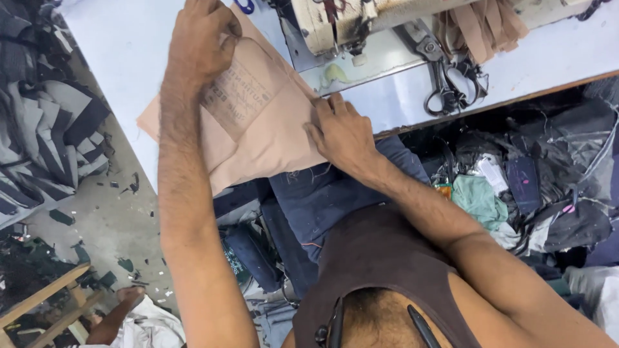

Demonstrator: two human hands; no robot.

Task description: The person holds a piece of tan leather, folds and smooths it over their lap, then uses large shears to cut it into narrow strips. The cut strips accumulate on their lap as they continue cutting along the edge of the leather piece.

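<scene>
Closest to the lens sits our own brown sleeveless top point(387, 270), with both bare arms reaching up from it toward twelve o'clock. Our left hand point(201, 40) lies at about eleven o'clock on a piece of beige cloth point(271, 138), its fingers point(222, 26) curled and pinching the cloth's upper edge beside a printed patch point(240, 95). Our right hand point(340, 132) lies near the centre, palm down, its fingers point(325, 106) stretched flat and pressing the same cloth at its right edge, gripping nothing. The beige cloth spreads over the near edge of the white bench point(129, 45), partly hanging off it toward six o'clock. Just beyond the right hand, at twelve o'clock, stands a worn cream sewing machine point(335, 22) on its metal plate. At one o'clock, a pair of dark scissors point(445, 87) lies on the bench, with beige strips point(480, 29) bunched just above them. Dark blue denim point(329, 193) lies over our lap below the cloth. At three o'clock, mixed fabric scraps point(516, 187) are heaped. At nine o'clock, grey and black cut pieces point(51, 129) are stacked beside the bench.
</scene>
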